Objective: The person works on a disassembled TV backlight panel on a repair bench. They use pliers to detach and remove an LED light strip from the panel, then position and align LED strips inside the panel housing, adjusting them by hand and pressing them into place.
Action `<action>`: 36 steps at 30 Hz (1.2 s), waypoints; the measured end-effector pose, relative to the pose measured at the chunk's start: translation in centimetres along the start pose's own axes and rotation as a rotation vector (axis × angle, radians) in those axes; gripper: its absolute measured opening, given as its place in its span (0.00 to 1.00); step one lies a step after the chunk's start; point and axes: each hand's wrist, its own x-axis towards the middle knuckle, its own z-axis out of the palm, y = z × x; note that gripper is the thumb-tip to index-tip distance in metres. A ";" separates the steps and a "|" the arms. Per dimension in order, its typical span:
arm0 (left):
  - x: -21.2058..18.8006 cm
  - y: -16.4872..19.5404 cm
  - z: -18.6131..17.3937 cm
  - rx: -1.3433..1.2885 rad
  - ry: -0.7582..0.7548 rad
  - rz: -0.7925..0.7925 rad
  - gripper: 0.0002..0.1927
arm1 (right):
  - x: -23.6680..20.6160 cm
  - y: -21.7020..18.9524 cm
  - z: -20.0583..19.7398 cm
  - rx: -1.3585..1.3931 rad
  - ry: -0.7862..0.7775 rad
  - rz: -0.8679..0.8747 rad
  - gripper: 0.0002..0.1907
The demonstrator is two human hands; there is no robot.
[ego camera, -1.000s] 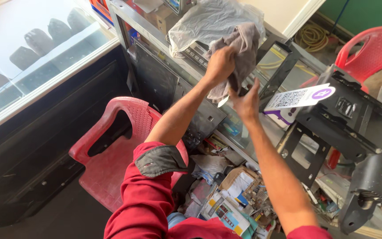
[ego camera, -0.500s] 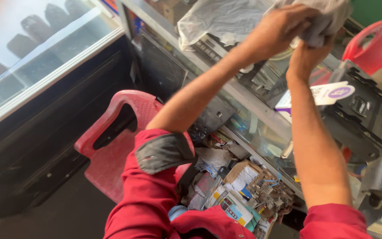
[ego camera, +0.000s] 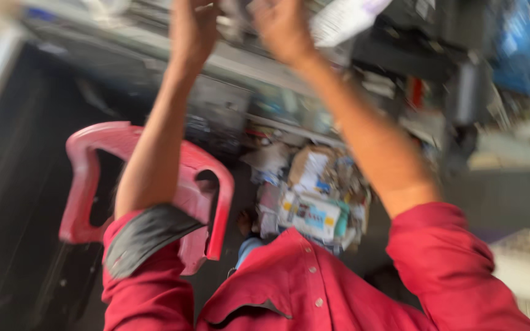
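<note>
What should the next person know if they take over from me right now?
Left hand and right hand are both raised at the top edge of the blurred frame, close together over the counter. Whatever they grip is cut off and blurred. A red plastic chair stands under the left arm, and a heap of small boxes and papers lies below. What is done or left cannot be judged.

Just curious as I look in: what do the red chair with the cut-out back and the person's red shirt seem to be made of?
The red chair with the cut-out back looks like moulded plastic: one smooth piece with rounded edges and a dull, slightly worn sheen. The red shirt seems woven cloth, matte and creased, with small buttons and a grey-lined rolled cuff. The blur leaves finer texture open.
</note>
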 end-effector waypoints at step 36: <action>-39.0 25.0 25.5 0.453 0.272 -0.500 0.06 | -48.1 39.6 -37.1 -0.562 -0.025 0.284 0.09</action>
